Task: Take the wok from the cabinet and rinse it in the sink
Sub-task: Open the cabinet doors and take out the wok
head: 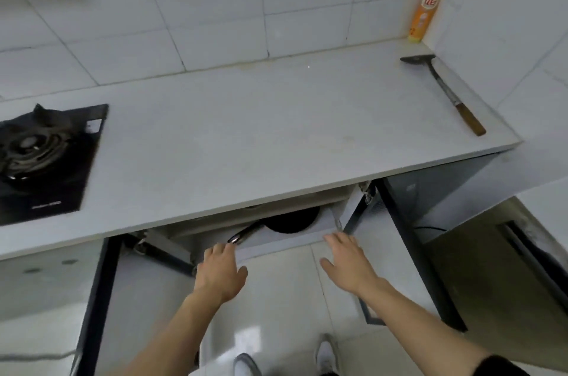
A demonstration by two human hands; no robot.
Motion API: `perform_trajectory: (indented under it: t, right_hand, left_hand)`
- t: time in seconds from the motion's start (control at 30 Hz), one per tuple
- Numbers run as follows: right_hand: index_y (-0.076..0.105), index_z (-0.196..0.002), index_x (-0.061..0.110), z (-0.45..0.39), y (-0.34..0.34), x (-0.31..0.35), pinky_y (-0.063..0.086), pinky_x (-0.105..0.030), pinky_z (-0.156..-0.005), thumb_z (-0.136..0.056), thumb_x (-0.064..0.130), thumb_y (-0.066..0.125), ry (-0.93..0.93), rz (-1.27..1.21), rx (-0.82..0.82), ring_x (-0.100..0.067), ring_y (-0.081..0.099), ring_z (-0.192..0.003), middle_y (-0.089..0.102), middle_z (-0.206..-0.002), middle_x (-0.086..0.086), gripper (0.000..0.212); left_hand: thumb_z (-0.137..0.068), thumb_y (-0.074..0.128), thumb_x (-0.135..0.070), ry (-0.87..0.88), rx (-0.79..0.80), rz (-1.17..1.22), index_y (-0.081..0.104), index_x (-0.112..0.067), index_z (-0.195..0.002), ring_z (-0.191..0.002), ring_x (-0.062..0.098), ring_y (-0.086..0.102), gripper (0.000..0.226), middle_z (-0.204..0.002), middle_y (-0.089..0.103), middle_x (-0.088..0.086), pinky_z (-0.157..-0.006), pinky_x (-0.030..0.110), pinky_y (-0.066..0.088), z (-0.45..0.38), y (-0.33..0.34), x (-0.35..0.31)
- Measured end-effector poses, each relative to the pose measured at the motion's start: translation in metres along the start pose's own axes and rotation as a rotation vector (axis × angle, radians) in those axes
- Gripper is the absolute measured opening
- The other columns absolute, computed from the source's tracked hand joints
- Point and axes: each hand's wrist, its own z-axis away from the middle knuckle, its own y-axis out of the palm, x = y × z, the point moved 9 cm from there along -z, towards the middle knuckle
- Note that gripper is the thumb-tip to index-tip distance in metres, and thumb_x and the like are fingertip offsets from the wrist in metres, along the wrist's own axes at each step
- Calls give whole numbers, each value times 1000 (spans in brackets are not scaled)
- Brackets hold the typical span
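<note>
A black wok [290,221] sits inside the open cabinet [307,235] under the countertop, mostly hidden by the counter edge. Its dark handle [244,234] points toward the front left. My left hand [219,272] reaches in with straight fingers, its fingertips just below the handle's end; I cannot tell whether they touch it. My right hand [345,262] is spread open in front of the cabinet's lower edge, to the right of the wok, holding nothing. No sink is in view.
Both cabinet doors stand open: the left door [95,298] and the right door [408,252]. On the white countertop [261,135] are a gas stove [40,160] at the left, a spatula [445,92] and an orange spray bottle [427,9] at the right corner.
</note>
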Motion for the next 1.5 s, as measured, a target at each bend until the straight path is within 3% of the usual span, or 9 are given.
perform_trajectory:
  t: [0.17,0.4,0.57,0.8,0.9,1.0,1.23,1.5]
  right_hand:
    - [43,-135,16,-22,-2,4,38,-37,-102,-94,36,51,-86,29,20,-24,39,-123,46,-136,-5,46]
    - [41,-139,15,-57,28,-7,35,-32,-107,-95,33,53,-96,40,12,-22,38,-129,44,-141,-4,50]
    - [39,-142,18,-108,99,-31,36,-33,-109,-94,34,53,-100,47,-9,-20,36,-133,42,-144,-2,52]
    - [41,-142,19,-204,231,-85,32,-30,-110,-94,34,55,-116,60,-92,-18,38,-133,45,-143,0,52]
    - [46,-139,19,-251,283,-110,36,-31,-108,-93,32,59,-127,-2,-159,-20,41,-130,49,-140,-2,50]
    - [46,-140,18,-300,334,-135,31,-31,-109,-94,32,57,-143,-19,-186,-20,35,-134,44,-143,-1,49]
    - [42,-143,21,-386,418,-166,24,-29,-113,-95,36,54,-222,102,-210,-20,31,-136,40,-147,-2,52]
    - [26,-151,20,-416,468,-200,3,-35,-120,-95,50,47,-153,277,-29,-18,19,-144,31,-154,-1,66]
  left_hand:
    - [-90,52,-42,-53,-13,56,29,-18,-144,-135,28,31,63,-147,36,6,-108,46,36,6,10,-3]
    - [-92,50,-40,-51,-6,85,31,-17,-144,-135,25,30,60,-147,36,5,-108,39,33,-37,42,4]
    - [-92,50,-40,-4,-19,51,33,-18,-142,-134,24,31,57,-146,37,3,-106,39,35,-101,107,20]
    - [-91,49,-43,31,-59,16,34,-21,-140,-132,23,33,56,-146,38,1,-105,36,38,-224,247,58]
    - [-92,49,-42,53,-111,20,33,-22,-141,-133,22,33,56,-147,36,1,-105,35,37,-280,305,72]
    - [-92,50,-42,74,-183,43,33,-22,-142,-130,22,36,57,-144,39,2,-105,34,38,-333,350,84]
    - [-89,52,-41,156,-361,-19,41,-19,-136,-123,24,39,53,-137,45,2,-103,32,35,-432,414,97]
    - [-86,52,-44,103,-383,-180,20,-16,-149,-135,28,29,76,-152,27,5,-114,39,23,-488,456,118]
